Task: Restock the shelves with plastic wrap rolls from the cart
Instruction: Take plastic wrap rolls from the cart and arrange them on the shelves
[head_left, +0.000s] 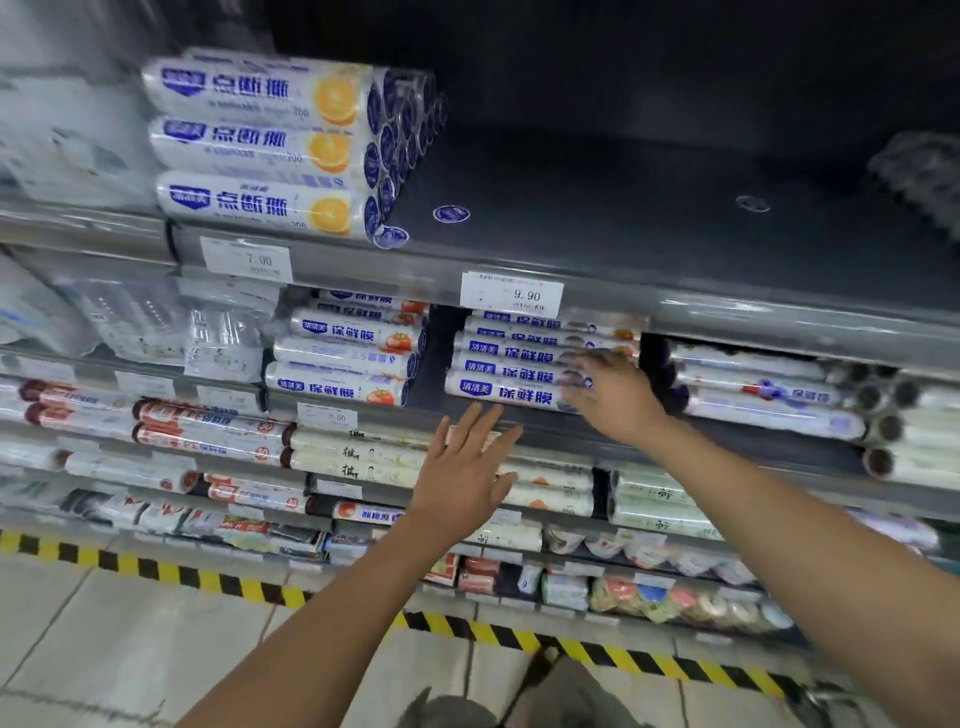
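- The plastic wrap rolls (511, 366) with blue lettering sit stacked lengthwise about five high on a middle shelf (753, 441), right under a price tag (511, 294) reading 9.90.
- The right hand (613, 395) is on the stack's right end. It's a bit blurry, but the fingers look stretched out flat against the lower rolls, not curled round any.
- The left hand (462, 467) is just below and left of the stack, in front of the shelf edge, with fingers spread wide and holding nothing.
- Left of the stack, across a dark gap, is a pile of tomato-print rolls (343, 364).
- One shelf up on the left are orange-print rolls (260, 150), three showing at the front.
- Down low, yellow-black hazard tape (156, 569) runs along the floor.
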